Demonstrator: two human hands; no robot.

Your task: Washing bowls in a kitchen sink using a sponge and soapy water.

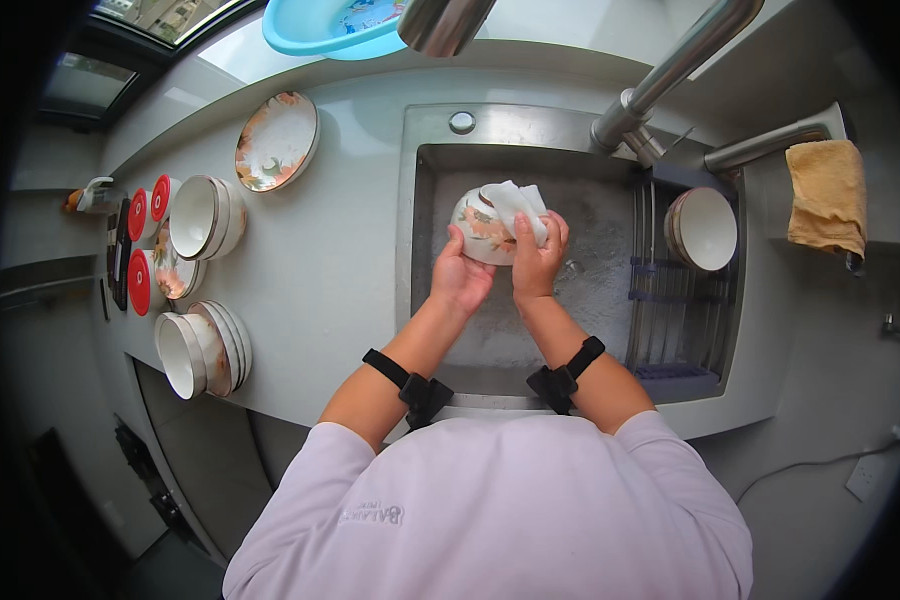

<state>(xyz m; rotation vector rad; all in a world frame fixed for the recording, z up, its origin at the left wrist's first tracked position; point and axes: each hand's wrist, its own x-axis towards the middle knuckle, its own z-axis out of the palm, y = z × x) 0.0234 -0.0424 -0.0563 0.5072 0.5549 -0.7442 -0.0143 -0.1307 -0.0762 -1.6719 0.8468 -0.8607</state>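
Over the steel sink (427,300), my left hand (461,277) grips a floral-patterned ceramic bowl (476,229) by its lower left side. The bowl's painted outer wall faces up. My right hand (538,255) presses a folded white cloth (516,204) against the bowl's upper right, so that part of the bowl is hidden. Below them, the sink floor looks wet, with cloudy or sudsy water (585,300).
A drying rack (649,315) on the sink's right holds white bowls (709,229). The faucet (630,112) rises behind; a tan towel (826,196) hangs right. On the left counter are a floral plate (277,142), stacked bowls (195,217), red-lidded containers (141,281) and more stacked dishes (184,356).
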